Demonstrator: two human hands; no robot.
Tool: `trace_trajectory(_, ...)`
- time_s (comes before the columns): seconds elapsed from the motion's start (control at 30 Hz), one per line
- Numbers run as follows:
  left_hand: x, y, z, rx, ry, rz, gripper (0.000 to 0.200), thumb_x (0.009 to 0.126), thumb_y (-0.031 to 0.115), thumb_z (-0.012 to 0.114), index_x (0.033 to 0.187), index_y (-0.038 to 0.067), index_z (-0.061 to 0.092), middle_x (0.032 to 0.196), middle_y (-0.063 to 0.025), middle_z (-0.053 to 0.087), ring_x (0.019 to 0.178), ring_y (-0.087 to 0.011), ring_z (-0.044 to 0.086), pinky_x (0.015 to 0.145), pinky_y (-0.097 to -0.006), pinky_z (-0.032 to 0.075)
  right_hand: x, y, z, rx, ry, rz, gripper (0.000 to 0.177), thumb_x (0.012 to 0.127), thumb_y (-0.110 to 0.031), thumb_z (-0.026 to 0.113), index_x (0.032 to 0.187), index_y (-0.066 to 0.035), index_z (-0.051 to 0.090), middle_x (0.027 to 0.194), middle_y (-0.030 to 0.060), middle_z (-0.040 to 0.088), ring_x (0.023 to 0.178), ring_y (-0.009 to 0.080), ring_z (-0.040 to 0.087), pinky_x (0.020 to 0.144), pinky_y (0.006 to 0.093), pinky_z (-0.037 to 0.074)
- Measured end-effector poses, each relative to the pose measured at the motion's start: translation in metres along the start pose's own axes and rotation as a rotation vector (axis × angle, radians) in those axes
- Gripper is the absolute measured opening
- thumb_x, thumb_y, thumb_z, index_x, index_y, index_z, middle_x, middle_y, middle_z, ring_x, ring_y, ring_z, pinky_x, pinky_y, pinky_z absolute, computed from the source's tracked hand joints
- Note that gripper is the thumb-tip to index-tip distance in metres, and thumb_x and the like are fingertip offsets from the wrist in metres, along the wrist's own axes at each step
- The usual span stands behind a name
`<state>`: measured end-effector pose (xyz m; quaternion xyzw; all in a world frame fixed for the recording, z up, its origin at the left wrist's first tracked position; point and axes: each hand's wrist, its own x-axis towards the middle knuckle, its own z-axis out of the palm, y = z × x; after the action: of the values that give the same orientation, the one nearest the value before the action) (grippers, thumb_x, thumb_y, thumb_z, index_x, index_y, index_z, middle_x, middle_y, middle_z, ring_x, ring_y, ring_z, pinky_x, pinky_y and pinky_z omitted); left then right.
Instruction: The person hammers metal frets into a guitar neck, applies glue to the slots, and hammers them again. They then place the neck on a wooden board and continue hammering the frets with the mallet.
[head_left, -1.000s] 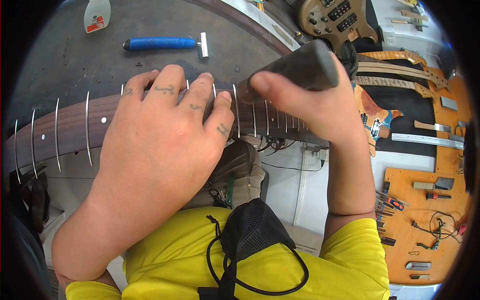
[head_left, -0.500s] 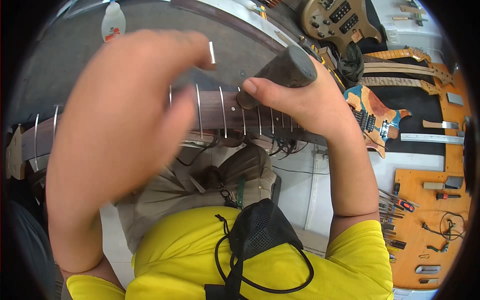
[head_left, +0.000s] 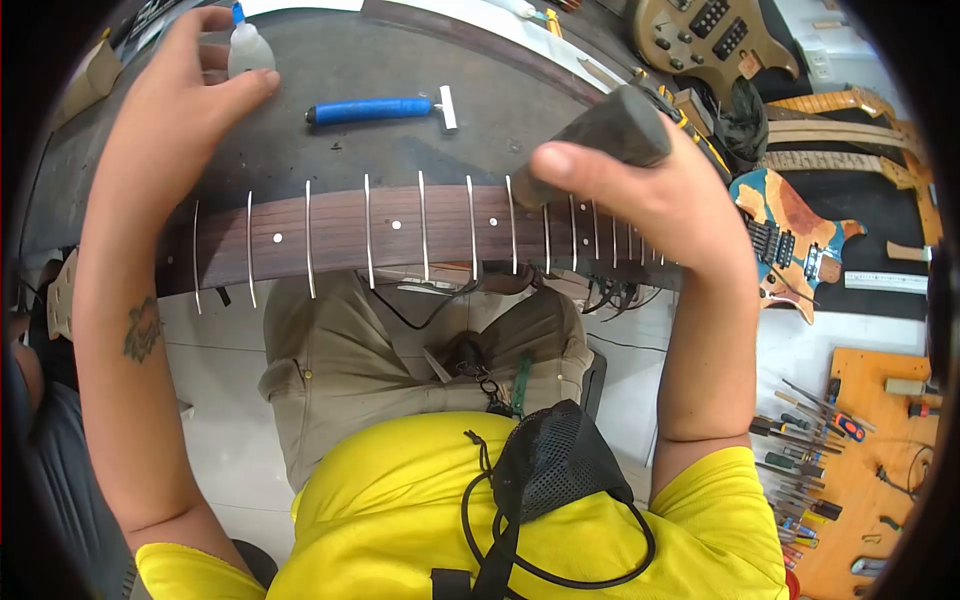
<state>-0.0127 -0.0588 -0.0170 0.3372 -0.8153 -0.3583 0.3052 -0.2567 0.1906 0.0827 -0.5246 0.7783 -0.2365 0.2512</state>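
Gripping a dark mallet [head_left: 600, 135], the right hand [head_left: 650, 190] rested its tip on the fretboard [head_left: 400, 230], among the fret wires. Farther back on the bench, the left hand [head_left: 170, 110] curled its fingers about a small bottle [head_left: 248, 50], left of a blue-handled tool [head_left: 370, 108].

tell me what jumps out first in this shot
A dark wooden fretboard lined with metal frets runs across the middle. The right hand grips a dark grey tool, its tip on the fretboard's right part. At the upper left, the left hand is at a small white bottle, near a blue-handled tool.
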Motion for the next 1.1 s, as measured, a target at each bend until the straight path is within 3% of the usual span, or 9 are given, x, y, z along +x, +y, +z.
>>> trace_trajectory(0.17, 0.011, -0.014, 0.000, 0.164, -0.095, 0.026, 0.040, 0.102, 0.023, 0.071, 0.131, -0.004, 0.065, 0.116, -0.0088, 0.072, 0.105, -0.0140, 0.065, 0.094, -0.0306, 0.051, 0.011, 0.004, -0.015, 0.146, 0.024, 0.089, 0.041, 0.092, -0.045, 0.085, 0.087, -0.005, 0.075, 0.072, -0.0053, 0.060, 0.062, 0.0056, 0.050, 0.056, 0.0258, 0.038)
trace_trajectory(0.23, 0.010, -0.012, 0.003, -0.112, -0.039, 0.188, 0.040, 0.104, 0.025, 0.071, 0.132, -0.002, 0.065, 0.118, -0.0075, 0.072, 0.101, -0.0139, 0.065, 0.094, -0.0309, 0.051, 0.015, 0.007, -0.013, 0.017, 0.028, 0.041, 0.045, 0.091, -0.048, 0.084, 0.096, -0.005, 0.073, 0.075, 0.0008, 0.064, 0.057, 0.0044, 0.048, 0.050, 0.0215, 0.034)
trace_trajectory(0.27, 0.007, -0.007, -0.002, -0.153, -0.039, 0.199, 0.040, 0.105, 0.024, 0.068, 0.135, -0.003, 0.063, 0.118, -0.0102, 0.072, 0.098, -0.0131, 0.067, 0.093, -0.0295, 0.053, 0.016, 0.012, -0.016, 0.042, 0.056, 0.183, 0.044, 0.090, -0.048, 0.085, 0.095, -0.005, 0.073, 0.077, 0.0007, 0.065, 0.060, 0.0040, 0.050, 0.050, 0.0206, 0.035)
trace_trajectory(0.43, -0.034, 0.042, -0.016, -0.511, -0.173, 0.071, 0.041, 0.105, 0.022, 0.067, 0.137, -0.003, 0.060, 0.120, -0.0140, 0.071, 0.098, -0.0128, 0.067, 0.090, -0.0280, 0.055, 0.045, 0.027, -0.024, 0.185, -0.067, 0.115, 0.042, 0.087, -0.045, 0.087, 0.099, -0.007, 0.073, 0.082, -0.0007, 0.067, 0.065, 0.0039, 0.055, 0.052, 0.0185, 0.039)
trace_trajectory(0.53, -0.055, 0.052, -0.003, -0.751, -0.173, -0.036, 0.041, 0.105, 0.021, 0.066, 0.138, -0.003, 0.058, 0.121, -0.0163, 0.071, 0.098, -0.0126, 0.067, 0.088, -0.0272, 0.057, 0.055, 0.029, -0.028, 0.026, -0.220, 0.102, 0.046, 0.084, -0.042, 0.089, 0.109, -0.006, 0.075, 0.087, 0.0008, 0.071, 0.072, 0.0061, 0.062, 0.058, 0.0205, 0.047)
trace_trajectory(0.7, -0.066, 0.043, 0.007, -0.839, -0.134, -0.100, 0.042, 0.104, 0.014, 0.061, 0.141, -0.002, 0.052, 0.125, -0.0254, 0.069, 0.089, -0.0117, 0.065, 0.073, -0.0250, 0.059, 0.056, 0.042, -0.021, 0.118, -0.112, 0.091, 0.043, 0.083, -0.037, 0.090, 0.106, -0.004, 0.076, 0.086, 0.0007, 0.071, 0.073, 0.0089, 0.065, 0.061, 0.0227, 0.049)
trace_trajectory(0.97, -0.059, 0.049, 0.015, -0.658, -0.152, -0.080, 0.044, 0.101, 0.018, 0.062, 0.140, -0.003, 0.059, 0.120, -0.0169, 0.072, 0.086, -0.0063, 0.061, 0.064, -0.0173, 0.040, 0.062, 0.058, -0.021, 0.032, -0.136, 0.057, 0.041, 0.080, -0.037, 0.090, 0.100, -0.004, 0.077, 0.081, 0.0012, 0.070, 0.069, 0.0084, 0.062, 0.059, 0.0227, 0.048)
trace_trajectory(1.03, -0.054, 0.051, 0.020, -0.679, -0.189, -0.063, 0.044, 0.100, 0.019, 0.061, 0.138, -0.004, 0.060, 0.116, -0.0149, 0.072, 0.085, -0.0063, 0.060, 0.064, -0.0188, 0.040, 0.068, 0.057, -0.019, -0.003, -0.170, 0.054, 0.043, 0.081, -0.044, 0.086, 0.095, -0.004, 0.079, 0.078, 0.0050, 0.072, 0.068, 0.0147, 0.066, 0.060, 0.0283, 0.052)
trace_trajectory(1.1, -0.051, 0.059, 0.028, -0.672, -0.236, -0.045, 0.044, 0.099, 0.018, 0.061, 0.137, -0.004, 0.061, 0.114, -0.0141, 0.072, 0.085, -0.0061, 0.060, 0.064, -0.0189, 0.039, 0.078, 0.058, -0.010, 0.549, -0.424, -0.297, 0.075, 0.084, -0.024, 0.090, 0.146, 0.004, 0.057, 0.134, 0.0163, 0.069, 0.121, 0.0230, 0.063, 0.104, 0.0369, 0.052)
